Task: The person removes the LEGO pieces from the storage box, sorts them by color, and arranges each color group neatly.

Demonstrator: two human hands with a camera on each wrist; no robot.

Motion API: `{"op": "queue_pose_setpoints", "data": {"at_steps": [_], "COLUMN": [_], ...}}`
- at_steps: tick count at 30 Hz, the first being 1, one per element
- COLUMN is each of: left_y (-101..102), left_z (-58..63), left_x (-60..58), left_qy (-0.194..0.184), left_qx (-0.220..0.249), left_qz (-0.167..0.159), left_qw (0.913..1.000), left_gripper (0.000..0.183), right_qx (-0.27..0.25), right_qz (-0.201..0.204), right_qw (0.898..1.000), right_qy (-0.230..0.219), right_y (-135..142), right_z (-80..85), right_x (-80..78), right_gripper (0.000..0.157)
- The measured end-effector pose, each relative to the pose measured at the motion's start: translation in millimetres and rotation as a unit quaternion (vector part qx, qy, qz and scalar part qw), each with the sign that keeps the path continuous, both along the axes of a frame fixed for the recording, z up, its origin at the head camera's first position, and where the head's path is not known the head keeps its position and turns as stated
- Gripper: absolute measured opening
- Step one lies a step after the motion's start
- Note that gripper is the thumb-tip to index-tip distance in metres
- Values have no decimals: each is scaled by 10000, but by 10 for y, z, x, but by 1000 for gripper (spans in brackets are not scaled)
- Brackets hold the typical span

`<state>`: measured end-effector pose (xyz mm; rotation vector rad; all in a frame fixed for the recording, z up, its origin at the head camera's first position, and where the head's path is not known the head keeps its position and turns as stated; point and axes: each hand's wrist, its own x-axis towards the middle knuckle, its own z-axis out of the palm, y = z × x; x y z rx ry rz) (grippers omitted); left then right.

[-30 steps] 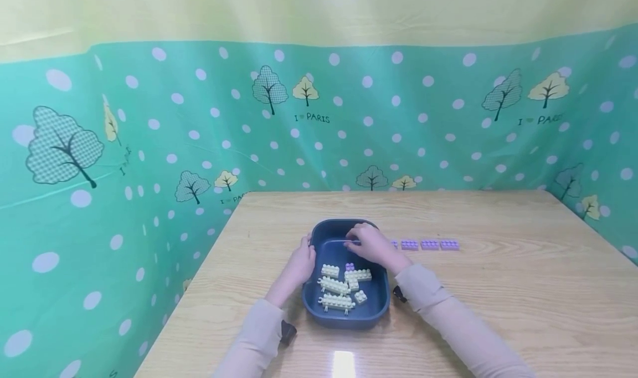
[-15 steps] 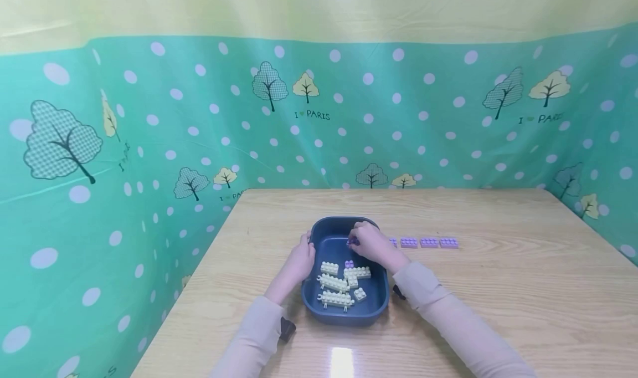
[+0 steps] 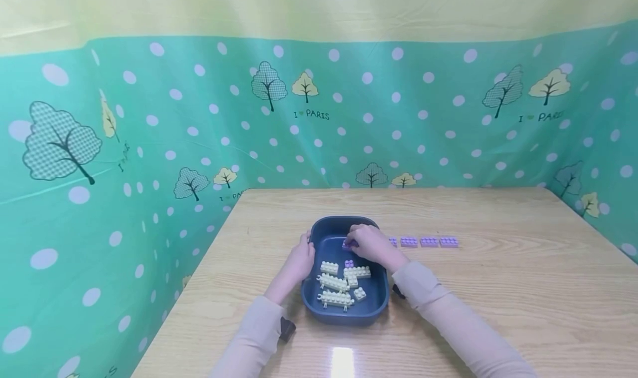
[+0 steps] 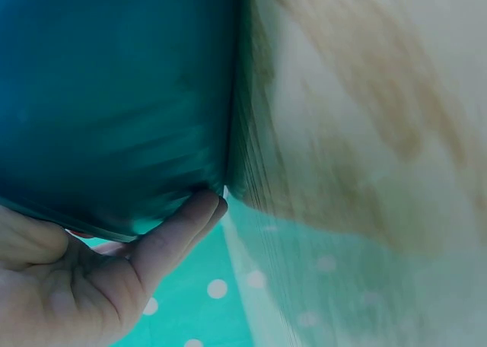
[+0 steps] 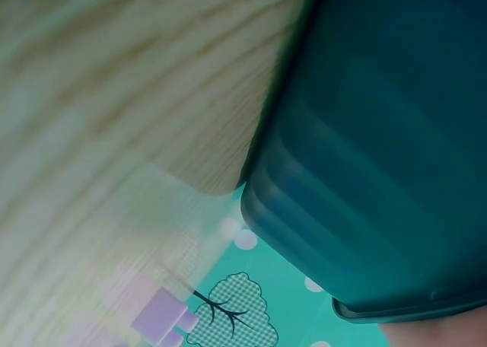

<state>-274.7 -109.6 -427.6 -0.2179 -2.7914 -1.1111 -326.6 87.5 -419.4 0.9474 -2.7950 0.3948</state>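
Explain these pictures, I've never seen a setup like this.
There's no machine here, just someone working bare-handed. The widest picture comes from a camera worn on the head, looking forward and down; the other two come from cameras on the wrists, showing the outside of the dark blue bin. That bin stands on a wooden table, with mostly pale bricks inside and a row of purple bricks to its right. The left hand holds the bin's left side. The right hand reaches in and seems to pinch a purple brick, partly hidden.
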Motion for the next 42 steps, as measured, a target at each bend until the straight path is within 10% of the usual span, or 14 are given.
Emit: {"op": "queue_pose_setpoints", "data": {"at_steps": [22, 42], "left_y": [-3, -3], "left_z": [4, 8], "left_x": [5, 14], "left_qy": [58, -12], "left_qx": [-87, -26], "left_qz": [0, 9], "left_qw": [9999, 10000], "left_gripper": [43, 44], "right_qx": [418, 698], "right_qz": [-250, -318], "right_qw": [9980, 9968], "right_qy": [392, -235], "right_y": [-8, -20], "right_z": [-34, 23], "right_x": [-18, 13], "right_gripper": [16, 15]}}
